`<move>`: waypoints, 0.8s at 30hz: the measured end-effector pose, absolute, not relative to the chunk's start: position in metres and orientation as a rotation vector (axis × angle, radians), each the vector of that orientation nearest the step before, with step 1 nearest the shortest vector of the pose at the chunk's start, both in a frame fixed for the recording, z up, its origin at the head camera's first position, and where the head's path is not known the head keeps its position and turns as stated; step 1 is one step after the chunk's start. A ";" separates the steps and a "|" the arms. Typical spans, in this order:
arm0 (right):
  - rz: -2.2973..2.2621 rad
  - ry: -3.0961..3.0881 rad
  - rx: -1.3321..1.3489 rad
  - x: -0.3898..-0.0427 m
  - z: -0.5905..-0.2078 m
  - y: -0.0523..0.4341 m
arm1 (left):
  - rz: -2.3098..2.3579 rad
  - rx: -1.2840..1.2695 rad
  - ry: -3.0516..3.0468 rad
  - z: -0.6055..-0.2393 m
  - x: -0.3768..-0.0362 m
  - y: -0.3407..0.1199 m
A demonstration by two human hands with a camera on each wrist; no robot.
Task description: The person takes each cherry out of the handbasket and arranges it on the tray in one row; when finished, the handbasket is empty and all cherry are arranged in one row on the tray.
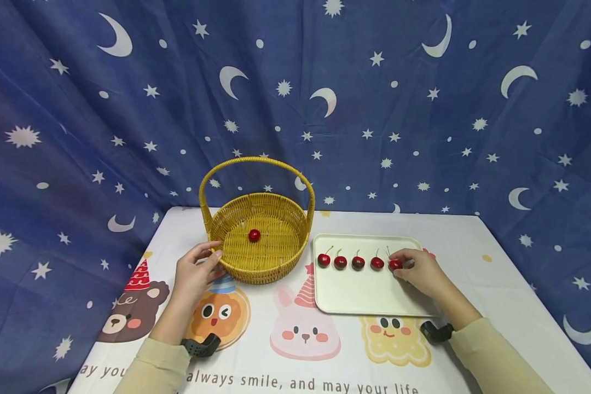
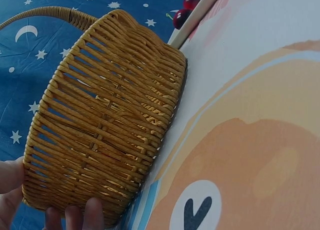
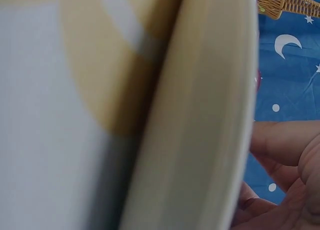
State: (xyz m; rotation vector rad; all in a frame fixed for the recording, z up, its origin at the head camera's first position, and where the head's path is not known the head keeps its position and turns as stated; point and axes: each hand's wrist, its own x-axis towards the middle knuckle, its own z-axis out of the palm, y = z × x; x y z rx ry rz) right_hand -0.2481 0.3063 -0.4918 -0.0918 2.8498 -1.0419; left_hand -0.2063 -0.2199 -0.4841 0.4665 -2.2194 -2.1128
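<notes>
The wicker basket [image 1: 261,241] was steadied by the left hand [image 1: 194,273], fingers curled on its rim, probably so it wouldn't slide. The end cherry [image 1: 395,265] was pinched by the right hand [image 1: 421,271], right at its fingertips.

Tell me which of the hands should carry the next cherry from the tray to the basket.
Right. The right hand already pinches the end cherry on the cream tray, where four more sit in a row. The left hand is occupied, gripping the wicker basket at its rim, probably steadying it.
</notes>
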 end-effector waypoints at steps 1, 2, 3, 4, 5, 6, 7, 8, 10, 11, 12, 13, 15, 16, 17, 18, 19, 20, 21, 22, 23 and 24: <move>-1.040 2.855 -0.098 -0.248 -0.491 0.306 | -2.117 0.467 -2.218 -0.484 -0.206 -0.220; -1.038 2.861 -0.104 -0.249 -0.491 0.306 | -2.119 0.469 -2.219 -0.484 -0.206 -0.220; -1.037 2.864 -0.107 -0.249 -0.491 0.306 | -2.122 0.467 -2.219 -0.484 -0.206 -0.220; -1.036 2.868 -0.109 -0.249 -0.490 0.307 | -2.124 0.464 -2.219 -0.483 -0.206 -0.220; -1.032 2.873 -0.111 -0.249 -0.490 0.307 | -2.126 0.463 -2.219 -0.483 -0.206 -0.220; -1.032 2.876 -0.108 -0.249 -0.490 0.307 | -2.126 0.461 -2.219 -0.483 -0.206 -0.220; -1.033 2.877 -0.106 -0.249 -0.491 0.308 | -2.126 0.457 -2.218 -0.483 -0.206 -0.220; -1.035 2.877 -0.100 -0.249 -0.491 0.308 | -2.123 0.458 -2.220 -0.482 -0.205 -0.220; -1.038 2.879 -0.098 -0.249 -0.491 0.309 | -2.120 0.455 -2.221 -0.482 -0.205 -0.220; -1.039 2.879 -0.093 -0.250 -0.491 0.310 | -2.119 0.455 -2.222 -0.482 -0.205 -0.220; -1.039 2.879 -0.088 -0.250 -0.491 0.310 | -2.119 0.455 -2.221 -0.482 -0.205 -0.219; -1.036 2.880 -0.089 -0.250 -0.491 0.310 | -2.118 0.454 -2.222 -0.482 -0.205 -0.219; -1.024 2.885 -0.088 -0.250 -0.491 0.310 | -2.116 0.453 -2.223 -0.482 -0.205 -0.220; -1.024 2.883 -0.080 -0.250 -0.491 0.310 | -2.116 0.452 -2.222 -0.482 -0.205 -0.220; -1.024 2.880 -0.082 -0.250 -0.491 0.310 | -2.118 0.454 -2.221 -0.482 -0.206 -0.220; -1.026 2.875 -0.086 -0.249 -0.490 0.310 | -2.119 0.454 -2.220 -0.483 -0.206 -0.220; -1.032 2.870 -0.087 -0.249 -0.489 0.310 | -2.120 0.454 -2.220 -0.483 -0.206 -0.220; -1.040 2.867 -0.087 -0.248 -0.488 0.310 | -2.122 0.453 -2.219 -0.483 -0.206 -0.220; -1.050 2.861 -0.089 -0.247 -0.486 0.310 | -2.124 0.453 -2.216 -0.483 -0.206 -0.220; -1.063 2.856 -0.095 -0.246 -0.484 0.310 | -2.128 0.451 -2.213 -0.483 -0.206 -0.221; -1.066 2.861 -0.103 -0.246 -0.482 0.310 | -2.131 0.448 -2.210 -0.483 -0.206 -0.221; -1.065 2.872 -0.112 -0.245 -0.479 0.309 | -2.131 0.444 -2.210 -0.483 -0.206 -0.221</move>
